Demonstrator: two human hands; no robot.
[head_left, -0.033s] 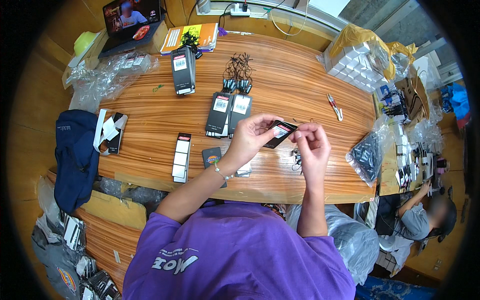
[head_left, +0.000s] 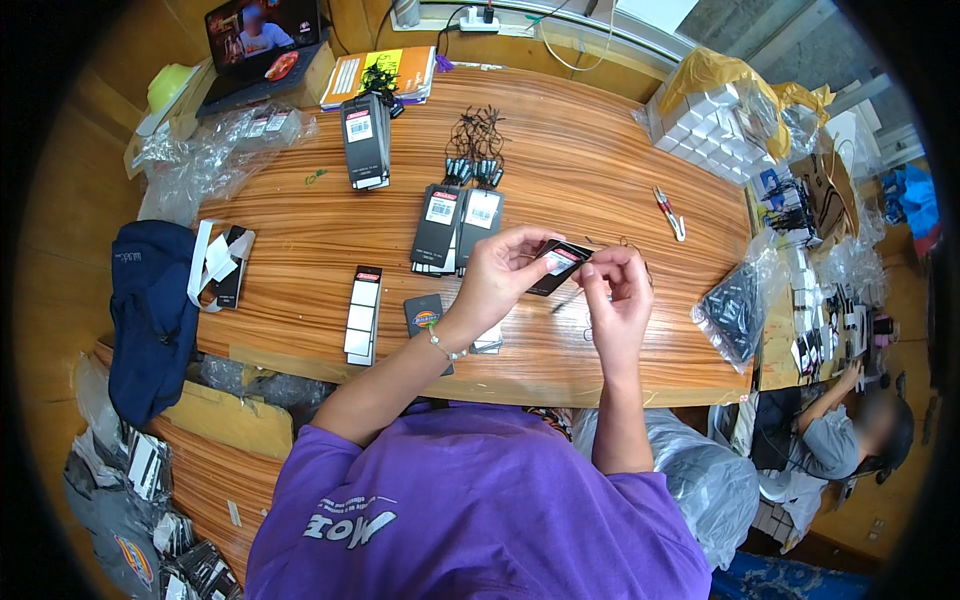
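Note:
My left hand (head_left: 505, 272) grips a black hang tag (head_left: 562, 262) with a white label, thumb on its face. Close against the tag's right end, my right hand (head_left: 618, 290) is closed in a pinch on what looks like a thin dark string, mostly hidden by the fingers. A blurred dark strand hangs below the tag. Beyond my hands lie two stacks of strung tags (head_left: 437, 225), their black cords bunched at the far end. Left of my left forearm are a strip of white labels on black cards (head_left: 363, 315) and a dark tag with a coloured emblem (head_left: 425, 313).
Farther back stands another tag stack (head_left: 366, 140). A red-and-white cutter-like tool (head_left: 669, 214) and a plastic bag of black cords (head_left: 732, 315) lie at right, white boxes (head_left: 705, 130) behind. A navy bag (head_left: 150, 310) hangs over the left edge. Another person (head_left: 840, 440) sits far right.
My right hand has shifted slightly left, closer to the tag's end. A dark strand below the tag has moved and is blurred. My left hand stays in place.

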